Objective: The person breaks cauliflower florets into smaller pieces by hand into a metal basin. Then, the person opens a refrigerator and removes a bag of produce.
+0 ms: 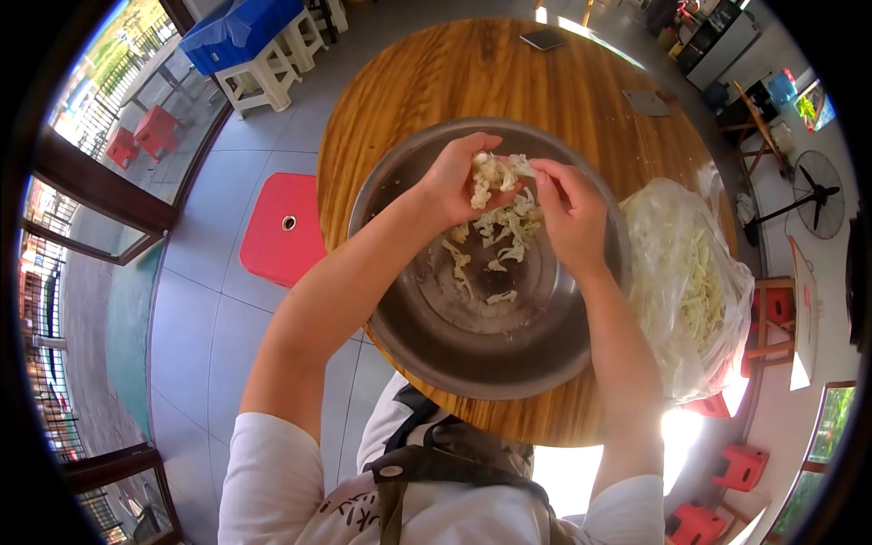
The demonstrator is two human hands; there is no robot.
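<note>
Left hand point(459, 179) cupping one cauliflower cluster point(491, 179), right hand point(572, 204) pinching one sprig point(521, 166) (two grips, one bowl point(490, 363) below).

One view looked out from the person's head, facing forward and steeply down over the round desk point(409, 86), near enough for the metal basin point(509, 368) to span the middle of the frame. The wide, curved lens took in the wearer's shirt point(445, 520) at bottom centre, tiled floor point(195, 300) at left and a farther fan point(817, 194) at right.
</note>
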